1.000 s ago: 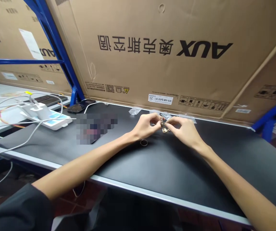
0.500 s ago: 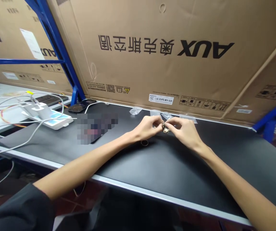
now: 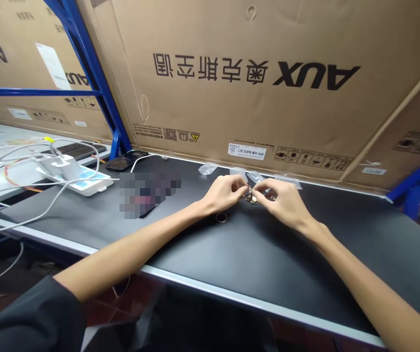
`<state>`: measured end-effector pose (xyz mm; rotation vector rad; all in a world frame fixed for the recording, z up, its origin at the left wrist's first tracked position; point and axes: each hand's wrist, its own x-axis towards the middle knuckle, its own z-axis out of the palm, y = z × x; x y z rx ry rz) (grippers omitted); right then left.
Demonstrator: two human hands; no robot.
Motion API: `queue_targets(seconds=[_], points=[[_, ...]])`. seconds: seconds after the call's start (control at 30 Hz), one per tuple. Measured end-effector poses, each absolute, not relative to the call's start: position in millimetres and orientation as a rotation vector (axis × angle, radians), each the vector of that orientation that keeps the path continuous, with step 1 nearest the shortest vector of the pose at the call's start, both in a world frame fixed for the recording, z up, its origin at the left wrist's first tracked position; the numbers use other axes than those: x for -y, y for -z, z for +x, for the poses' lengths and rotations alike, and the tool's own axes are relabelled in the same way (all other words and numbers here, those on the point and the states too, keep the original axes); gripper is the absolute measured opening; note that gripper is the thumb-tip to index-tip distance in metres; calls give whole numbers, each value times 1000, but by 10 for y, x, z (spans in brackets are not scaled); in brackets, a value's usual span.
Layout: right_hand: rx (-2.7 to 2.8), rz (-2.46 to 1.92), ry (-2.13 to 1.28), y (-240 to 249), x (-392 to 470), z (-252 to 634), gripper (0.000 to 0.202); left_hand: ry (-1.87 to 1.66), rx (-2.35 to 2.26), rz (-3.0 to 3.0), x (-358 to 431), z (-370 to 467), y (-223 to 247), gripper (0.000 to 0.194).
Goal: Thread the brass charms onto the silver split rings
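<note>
My left hand (image 3: pixel 225 193) and my right hand (image 3: pixel 282 201) meet above the black tabletop (image 3: pixel 246 259), each closed in a pinch. Between their fingertips is a small metal trinket (image 3: pixel 253 198) with gold-coloured and darker parts; its exact kind is too small to make out. A tiny bright loop (image 3: pixel 273 198) shows by the right fingers. Just below my left wrist, a thin metal ring (image 3: pixel 221 217) lies on the tabletop. Behind the hands are several clear plastic bags (image 3: pixel 208 169).
A large cardboard box (image 3: pixel 210 107) stands along the back, beside a blue metal frame (image 3: pixel 102 93). To the left are a white power strip (image 3: pixel 92 183) with tangled white cables (image 3: pixel 23 225), a dark phone-like slab (image 3: pixel 129 160) and a blurred-out patch (image 3: pixel 147 193).
The trinket has turned a little between my fingertips, and a bright loop now shows by the right fingers. The view has shifted slightly; the ring stays on the tabletop.
</note>
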<state>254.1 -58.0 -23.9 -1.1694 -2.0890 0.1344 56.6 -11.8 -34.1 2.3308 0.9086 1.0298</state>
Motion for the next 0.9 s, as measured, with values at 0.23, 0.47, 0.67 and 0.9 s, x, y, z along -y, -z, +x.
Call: queue_targets(seconds=[0.23,0.47,0.67,0.9], points=[[2057,-1208,-61,244,573,2545,12,-1133,-909,2521,83,546,316,13],[2079,-1186,-24,252,573,2549,12,-1162,-952,2550,83,553,341,14],[2097,-1157,43,248,574,2576,14,-1199,-1038,2477,112,565,306,11],[2151,-1137,170,311,608,2518,22,-1240,-1173,2210,180,596,273,22]])
